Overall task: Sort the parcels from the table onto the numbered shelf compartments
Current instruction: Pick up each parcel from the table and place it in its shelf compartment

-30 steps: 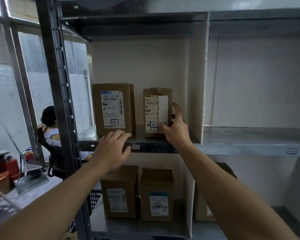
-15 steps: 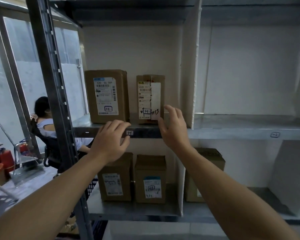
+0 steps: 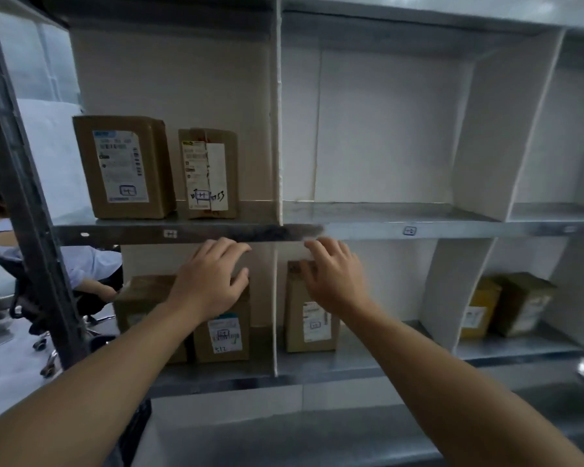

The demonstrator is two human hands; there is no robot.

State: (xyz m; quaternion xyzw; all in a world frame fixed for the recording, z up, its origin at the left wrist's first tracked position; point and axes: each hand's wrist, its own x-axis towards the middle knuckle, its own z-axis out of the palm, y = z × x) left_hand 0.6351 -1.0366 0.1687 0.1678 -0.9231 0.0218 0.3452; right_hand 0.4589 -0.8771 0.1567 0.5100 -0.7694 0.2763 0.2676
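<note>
Metal shelf rack (image 3: 385, 227) with white dividers (image 3: 277, 129) fills the view; a dark upright post (image 3: 24, 197) stands at the left, and a seated person (image 3: 81, 264) behind it is cut off by the post and the frame edge. The upper-left compartment holds two upright cardboard parcels side by side, a wide one (image 3: 125, 166) and a narrow one (image 3: 209, 173); the label print is too blurred to read. Small compartment tags (image 3: 170, 233) on the shelf edge are illegible too. In the lower-left compartment are two more parcels, one (image 3: 142, 298) mostly hidden behind the left forearm, the other (image 3: 223, 335) with its top covered by the left hand (image 3: 213, 281). The lower-middle parcel (image 3: 311, 325) is partly covered by the right hand (image 3: 334, 278). In the lower-right compartment a yellow parcel (image 3: 479, 308) and a brown parcel (image 3: 523, 303) are soft and dim. Both hands are empty, fingers loosely spread, in front of the shelves just below the middle shelf edge; whether they touch anything cannot be told. Motion blur smears the fingertips.
</note>
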